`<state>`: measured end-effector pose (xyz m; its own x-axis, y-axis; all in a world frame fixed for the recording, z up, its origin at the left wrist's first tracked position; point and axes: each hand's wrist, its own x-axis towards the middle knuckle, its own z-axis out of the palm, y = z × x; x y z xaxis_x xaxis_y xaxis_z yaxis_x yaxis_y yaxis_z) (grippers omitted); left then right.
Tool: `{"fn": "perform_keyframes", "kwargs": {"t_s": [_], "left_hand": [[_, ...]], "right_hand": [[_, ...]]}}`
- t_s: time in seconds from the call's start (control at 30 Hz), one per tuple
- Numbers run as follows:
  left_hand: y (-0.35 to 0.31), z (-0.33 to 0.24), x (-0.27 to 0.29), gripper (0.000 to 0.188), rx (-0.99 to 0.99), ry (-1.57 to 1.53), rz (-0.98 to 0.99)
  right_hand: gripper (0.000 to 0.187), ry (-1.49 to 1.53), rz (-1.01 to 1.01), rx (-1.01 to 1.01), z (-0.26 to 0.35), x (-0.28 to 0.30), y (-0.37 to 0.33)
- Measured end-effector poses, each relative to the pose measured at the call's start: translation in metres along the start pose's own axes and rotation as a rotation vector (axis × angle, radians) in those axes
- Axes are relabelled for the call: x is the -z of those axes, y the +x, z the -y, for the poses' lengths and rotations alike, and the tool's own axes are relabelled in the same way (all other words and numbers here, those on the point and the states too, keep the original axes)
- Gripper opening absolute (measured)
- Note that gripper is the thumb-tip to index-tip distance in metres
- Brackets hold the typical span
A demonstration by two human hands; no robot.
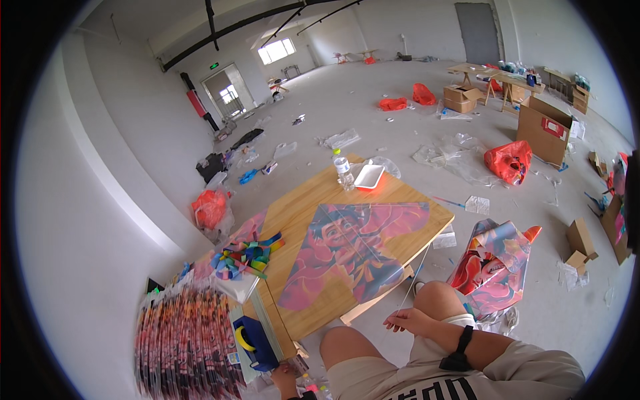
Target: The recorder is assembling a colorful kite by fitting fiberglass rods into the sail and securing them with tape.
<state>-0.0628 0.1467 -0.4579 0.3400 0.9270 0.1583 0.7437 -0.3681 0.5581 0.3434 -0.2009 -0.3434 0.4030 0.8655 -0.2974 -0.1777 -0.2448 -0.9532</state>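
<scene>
In front of me a printed kite sheet (353, 243) with a cartoon figure lies spread on the wooden table (293, 200). My right hand (408, 322) is over my lap beside the table's near edge, its fingers closed in a pinch at the end of a thin white rod or string (418, 273). Low at the table's near left corner is my left hand (285, 379), next to a small box (298, 364); its fingers are partly hidden. Close to it stands a blue tape dispenser (257, 343) with a yellow roll.
Multicoloured ribbons (247, 257) lie at the table's left, above a row of packed printed sheets (187, 340). A bottle (343, 170) and a white tray (369, 177) stand at the far edge. More printed sheets (493, 267) hang right. Cartons (543, 130) and red bags (509, 162) litter the floor.
</scene>
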Motion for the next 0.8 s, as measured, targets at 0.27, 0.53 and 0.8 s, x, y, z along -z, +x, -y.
{"fn": "perform_keyframes", "kwargs": {"t_s": [0.27,0.53,0.8], "left_hand": [[-0.01,-0.001,0.025,0.017,-0.043,-0.118,0.005],[-0.039,-0.269,0.163,0.011,-0.165,-0.872,0.102],[-0.069,-0.36,0.208,0.027,-0.321,-1.353,0.154]], "right_hand": [[0.027,0.048,-0.018,0.028,-0.004,-0.002,0.005],[0.025,-0.378,0.063,0.359,0.096,-0.021,-0.047],[0.029,-0.181,0.122,0.874,0.194,-0.034,-0.101]]}}
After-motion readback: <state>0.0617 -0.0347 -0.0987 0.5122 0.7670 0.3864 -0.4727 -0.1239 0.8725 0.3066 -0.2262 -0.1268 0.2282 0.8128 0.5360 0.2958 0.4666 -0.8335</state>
